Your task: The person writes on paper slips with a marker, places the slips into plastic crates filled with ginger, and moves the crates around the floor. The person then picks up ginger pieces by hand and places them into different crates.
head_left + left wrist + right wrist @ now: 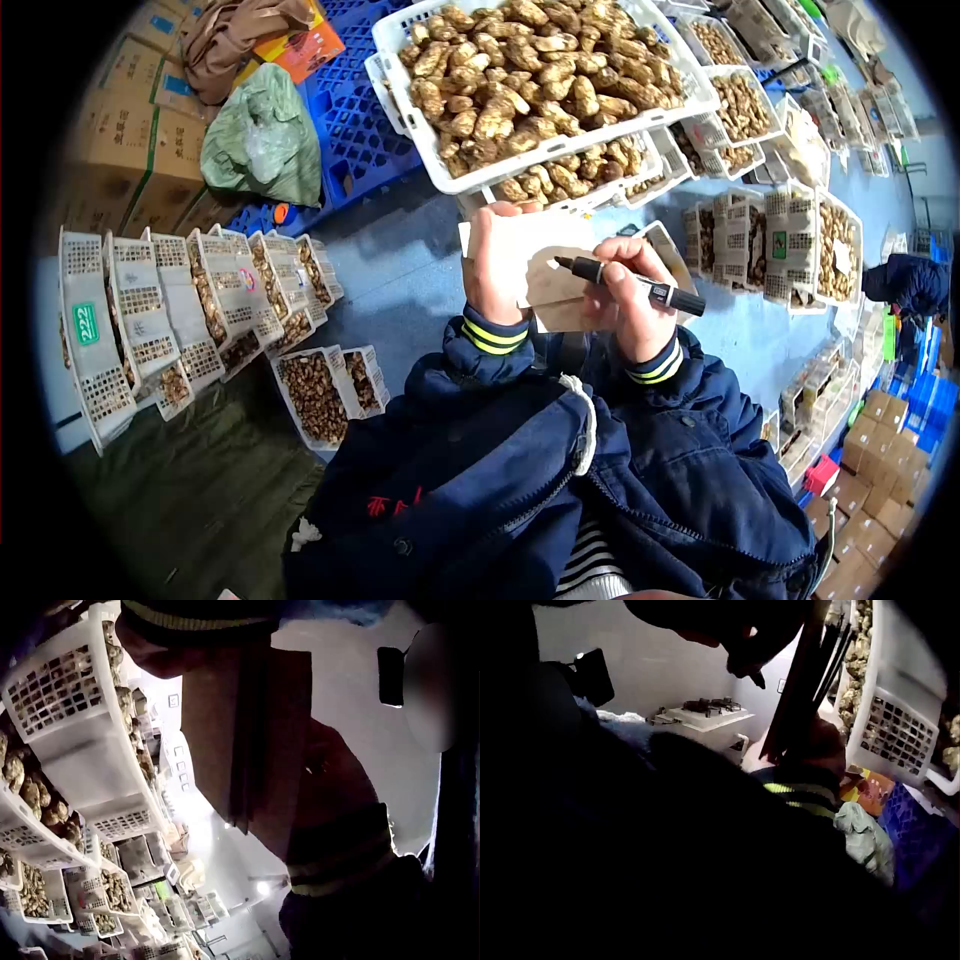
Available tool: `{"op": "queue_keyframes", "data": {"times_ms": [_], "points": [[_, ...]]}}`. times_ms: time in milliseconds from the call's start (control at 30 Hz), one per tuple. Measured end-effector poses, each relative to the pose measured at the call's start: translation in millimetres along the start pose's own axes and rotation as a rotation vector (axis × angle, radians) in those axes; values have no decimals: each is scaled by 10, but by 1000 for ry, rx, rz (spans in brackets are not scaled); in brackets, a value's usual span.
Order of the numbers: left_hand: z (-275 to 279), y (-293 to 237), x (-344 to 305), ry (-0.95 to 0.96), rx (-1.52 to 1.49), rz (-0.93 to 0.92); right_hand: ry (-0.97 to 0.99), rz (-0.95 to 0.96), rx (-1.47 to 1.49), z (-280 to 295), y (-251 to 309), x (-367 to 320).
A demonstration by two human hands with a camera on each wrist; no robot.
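My left hand [497, 265] grips a small stack of cardboard pieces [556, 243] at the left edge, in front of my chest. The top piece is pale and brightly lit. In my right hand [637, 295] is a black marker pen [660, 292], pinched between thumb and fingers, its bare dark tip pointing left over the card. In the left wrist view the cardboard [217, 727] appears as a dark brown sheet, with the right hand [337, 772] at its far side. The right wrist view shows the stack [795, 697] nearly edge-on, held by the left hand [825, 746].
Just ahead, a white plastic crate [447, 176] heaped with brown-and-cream mushrooms tops other crates. More crates [110, 330] stand at left, others [790, 235] at right on the blue floor [400, 270]. A blue pallet [350, 110], green bag [262, 140] and cartons [120, 150] lie back left.
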State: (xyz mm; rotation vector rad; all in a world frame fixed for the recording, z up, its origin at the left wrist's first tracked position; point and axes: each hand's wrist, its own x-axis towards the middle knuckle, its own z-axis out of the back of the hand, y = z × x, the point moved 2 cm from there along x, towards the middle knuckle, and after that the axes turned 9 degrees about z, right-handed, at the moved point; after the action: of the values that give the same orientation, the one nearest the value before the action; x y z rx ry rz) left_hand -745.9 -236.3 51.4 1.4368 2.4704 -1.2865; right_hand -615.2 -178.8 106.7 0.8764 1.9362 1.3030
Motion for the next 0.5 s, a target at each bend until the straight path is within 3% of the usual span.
{"op": "queue_keyframes", "data": {"times_ms": [33,100,233,333,433,500], "points": [[-37,27,-18,21,16,38,43,150,-137,8,50,16],[-50,112,-57,74,-21,98,-21,99,-93,83,-32,17],[-105,95,-158,171,88,156,28,211,-297,119,-51,-87],[-79,149,-183,254,90,223,-71,198,-228,122,12,-189],[-107,152,-258,227,178,190,25,218,-316,27,-19,-241],[-77,200,-261,237,68,208,37,180,-307,50,-76,-289]]}}
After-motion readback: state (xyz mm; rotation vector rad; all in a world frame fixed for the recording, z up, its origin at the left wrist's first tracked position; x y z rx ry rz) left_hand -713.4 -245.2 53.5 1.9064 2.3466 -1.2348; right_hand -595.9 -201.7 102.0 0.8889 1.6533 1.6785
